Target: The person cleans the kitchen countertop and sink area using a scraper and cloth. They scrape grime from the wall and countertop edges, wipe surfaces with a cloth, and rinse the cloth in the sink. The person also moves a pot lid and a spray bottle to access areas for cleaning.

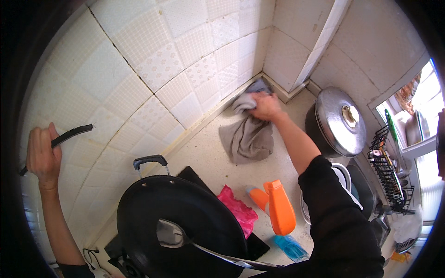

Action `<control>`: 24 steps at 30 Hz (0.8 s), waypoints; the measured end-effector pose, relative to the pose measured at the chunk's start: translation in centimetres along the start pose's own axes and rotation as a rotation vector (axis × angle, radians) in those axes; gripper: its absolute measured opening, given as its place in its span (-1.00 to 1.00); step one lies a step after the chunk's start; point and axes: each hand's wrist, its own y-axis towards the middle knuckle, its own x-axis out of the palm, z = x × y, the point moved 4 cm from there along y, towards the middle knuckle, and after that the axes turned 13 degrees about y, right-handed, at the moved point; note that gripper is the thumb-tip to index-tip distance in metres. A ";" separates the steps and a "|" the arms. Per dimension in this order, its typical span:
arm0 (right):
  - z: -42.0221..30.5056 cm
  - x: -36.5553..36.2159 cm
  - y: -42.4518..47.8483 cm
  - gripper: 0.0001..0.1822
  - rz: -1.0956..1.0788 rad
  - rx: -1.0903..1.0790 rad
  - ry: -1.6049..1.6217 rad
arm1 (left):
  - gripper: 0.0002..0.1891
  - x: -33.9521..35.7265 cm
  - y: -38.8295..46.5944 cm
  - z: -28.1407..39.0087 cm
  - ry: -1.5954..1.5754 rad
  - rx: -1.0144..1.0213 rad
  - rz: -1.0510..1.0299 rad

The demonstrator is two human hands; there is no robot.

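In the far corner my right hand (267, 106) presses a bunched grey cloth (247, 137) onto the light countertop (203, 149), close to where the tiled walls meet. Part of the cloth spreads out towards me, and its upper end is blurred. At the far left, my left hand (44, 153) is raised in front of the tiled wall (100, 114). Its fingers are closed around a black strip (74, 133) with a frayed end; I cannot tell exactly what the strip is.
Below is a black wok (167, 201) with a metal spatula (215, 255) across it. A pink cloth (238, 212), orange bottle (281, 212) and blue bottle (290, 247) lie beside it. A lidded metal pot (337, 121), sink (361, 184) and wire rack (386, 173) are right.
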 end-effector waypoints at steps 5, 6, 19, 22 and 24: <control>0.9 -0.1 -1.8 -0.34 0.142 0.190 -0.016 | -0.69 -0.2 0.2 0.2 -0.029 -0.010 -0.020; 0.1 0.0 -2.8 -0.38 0.149 0.255 -0.091 | -0.69 -0.3 0.3 0.2 -0.024 -0.007 -0.015; -3.8 -2.4 -2.0 -0.42 0.569 0.245 0.321 | -0.78 0.0 -0.2 0.3 0.012 0.012 -0.061; -5.7 0.8 -0.8 -0.43 0.166 0.285 -0.008 | -0.71 -0.1 0.1 0.3 -0.001 0.042 0.040; -7.6 2.6 -1.3 -0.40 0.001 0.139 0.008 | -0.72 -0.3 0.3 0.5 0.013 0.048 0.039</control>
